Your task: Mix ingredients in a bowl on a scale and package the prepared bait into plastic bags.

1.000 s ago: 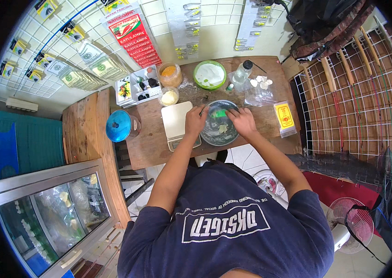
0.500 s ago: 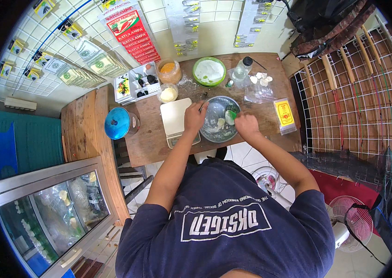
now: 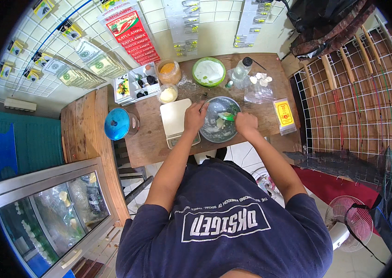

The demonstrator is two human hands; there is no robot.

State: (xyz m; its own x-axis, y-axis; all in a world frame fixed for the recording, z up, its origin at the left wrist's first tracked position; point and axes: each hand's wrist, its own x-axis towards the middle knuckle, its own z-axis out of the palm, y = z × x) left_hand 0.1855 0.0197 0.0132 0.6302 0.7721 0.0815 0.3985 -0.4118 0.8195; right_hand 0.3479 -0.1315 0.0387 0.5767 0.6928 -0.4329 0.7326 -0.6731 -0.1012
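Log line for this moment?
Left hand: at round grey bowl's left rim | Right hand: holds flat green spatula reaching into bowl | Left of bowl: rectangular white scale

With my left hand [image 3: 195,118] I grip the left rim of the grey mixing bowl [image 3: 218,103]; my right hand [image 3: 246,123], at its right rim, holds a green spatula [image 3: 228,116] over pale paste [image 3: 220,124] in it. Left of the mixing bowl lies a kitchen scale [image 3: 173,118]; beyond it, a green dish [image 3: 209,85] of white powder [image 3: 208,71]; to its right, a yellow-labelled packet [image 3: 284,116].
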